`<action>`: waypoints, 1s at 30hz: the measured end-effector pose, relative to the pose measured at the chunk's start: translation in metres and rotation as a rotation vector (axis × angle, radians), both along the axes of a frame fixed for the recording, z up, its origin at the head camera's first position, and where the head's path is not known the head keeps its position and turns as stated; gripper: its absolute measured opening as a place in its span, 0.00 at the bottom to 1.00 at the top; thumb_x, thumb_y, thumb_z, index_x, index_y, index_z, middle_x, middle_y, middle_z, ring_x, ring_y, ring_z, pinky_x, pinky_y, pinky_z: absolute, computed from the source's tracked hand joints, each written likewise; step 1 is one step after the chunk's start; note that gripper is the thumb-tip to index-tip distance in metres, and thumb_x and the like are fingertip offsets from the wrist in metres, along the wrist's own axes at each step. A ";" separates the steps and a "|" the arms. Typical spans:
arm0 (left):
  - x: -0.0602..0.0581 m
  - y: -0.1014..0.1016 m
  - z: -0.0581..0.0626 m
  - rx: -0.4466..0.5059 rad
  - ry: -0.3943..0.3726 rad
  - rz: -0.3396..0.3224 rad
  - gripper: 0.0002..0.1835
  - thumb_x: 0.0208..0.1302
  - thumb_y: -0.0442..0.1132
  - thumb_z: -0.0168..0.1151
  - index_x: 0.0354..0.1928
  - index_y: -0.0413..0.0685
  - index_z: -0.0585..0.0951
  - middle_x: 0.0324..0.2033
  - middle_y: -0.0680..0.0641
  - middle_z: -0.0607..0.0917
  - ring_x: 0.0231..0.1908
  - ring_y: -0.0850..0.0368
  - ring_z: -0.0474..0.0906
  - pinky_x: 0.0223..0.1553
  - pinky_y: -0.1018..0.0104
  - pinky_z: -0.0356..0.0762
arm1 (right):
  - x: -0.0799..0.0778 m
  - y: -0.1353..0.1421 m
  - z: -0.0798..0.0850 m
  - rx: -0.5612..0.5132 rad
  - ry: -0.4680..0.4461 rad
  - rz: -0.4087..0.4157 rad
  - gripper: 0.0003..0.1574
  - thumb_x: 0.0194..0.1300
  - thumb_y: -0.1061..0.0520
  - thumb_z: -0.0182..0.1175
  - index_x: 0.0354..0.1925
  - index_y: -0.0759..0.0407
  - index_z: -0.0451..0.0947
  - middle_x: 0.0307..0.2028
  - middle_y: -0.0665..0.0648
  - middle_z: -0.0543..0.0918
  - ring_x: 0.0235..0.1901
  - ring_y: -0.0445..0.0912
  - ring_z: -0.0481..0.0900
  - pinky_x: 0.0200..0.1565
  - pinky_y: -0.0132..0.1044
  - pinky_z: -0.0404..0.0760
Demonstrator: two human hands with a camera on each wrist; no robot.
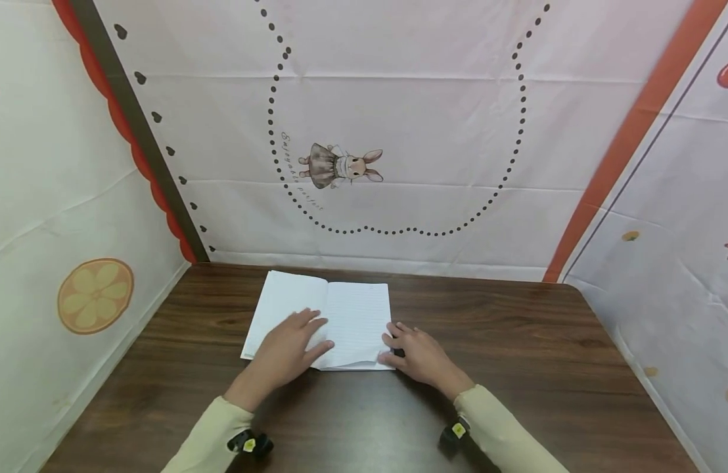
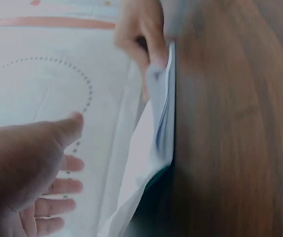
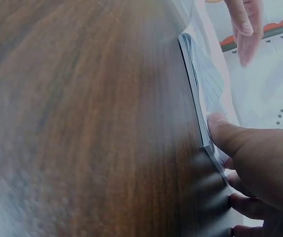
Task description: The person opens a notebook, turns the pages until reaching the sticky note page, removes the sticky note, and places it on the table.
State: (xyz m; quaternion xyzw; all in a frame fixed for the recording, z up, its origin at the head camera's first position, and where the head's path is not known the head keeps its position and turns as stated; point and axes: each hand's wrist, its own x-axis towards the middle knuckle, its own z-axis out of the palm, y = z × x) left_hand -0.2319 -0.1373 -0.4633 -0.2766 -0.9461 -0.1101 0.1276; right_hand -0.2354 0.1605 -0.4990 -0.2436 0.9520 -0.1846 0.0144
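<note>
An open notebook (image 1: 357, 315) with white lined pages lies on the table. Over its left page is my left hand (image 1: 284, 348), fingers spread and straight; in the left wrist view this hand (image 2: 37, 173) holds nothing and stands apart from the paper. At the notebook's right edge, my right hand (image 1: 422, 355) pinches the lower right pages. The right wrist view shows the thumb (image 3: 220, 129) on top of the paper, with the other fingers around the edge. Near the bottom edge the right-hand pages (image 3: 208, 81) bulge up a little.
The dark wooden table (image 1: 500, 328) extends around the notebook. Behind it hangs a white printed cloth (image 1: 423, 131) with a rabbit figure, and more cloth stands at both sides. Small black devices (image 1: 250, 443) are strapped to both wrists.
</note>
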 end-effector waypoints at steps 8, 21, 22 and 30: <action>-0.007 0.034 -0.017 -0.014 -0.101 -0.180 0.32 0.70 0.64 0.59 0.65 0.51 0.80 0.66 0.46 0.79 0.66 0.47 0.74 0.65 0.48 0.74 | -0.001 -0.003 0.005 0.014 0.012 0.014 0.36 0.72 0.39 0.61 0.66 0.61 0.77 0.71 0.62 0.71 0.72 0.58 0.68 0.68 0.62 0.68; -0.026 0.065 -0.035 -0.099 -0.056 -0.317 0.32 0.61 0.65 0.67 0.58 0.52 0.83 0.61 0.46 0.81 0.63 0.49 0.76 0.64 0.51 0.75 | -0.004 -0.005 0.005 0.031 -0.014 0.027 0.36 0.73 0.38 0.60 0.68 0.60 0.75 0.73 0.62 0.69 0.73 0.57 0.65 0.69 0.62 0.66; -0.027 0.066 -0.034 -0.099 -0.052 -0.318 0.31 0.60 0.65 0.68 0.57 0.53 0.84 0.61 0.46 0.82 0.63 0.50 0.76 0.63 0.51 0.75 | -0.003 -0.004 0.005 0.029 -0.015 0.026 0.36 0.73 0.38 0.60 0.68 0.59 0.75 0.73 0.62 0.69 0.74 0.57 0.65 0.69 0.62 0.66; -0.030 0.073 -0.029 -0.079 -0.014 -0.315 0.22 0.61 0.59 0.70 0.51 0.55 0.87 0.57 0.50 0.84 0.60 0.51 0.78 0.61 0.52 0.77 | -0.001 0.001 0.003 0.040 0.017 0.036 0.38 0.71 0.38 0.61 0.69 0.58 0.75 0.72 0.62 0.70 0.73 0.58 0.67 0.68 0.62 0.68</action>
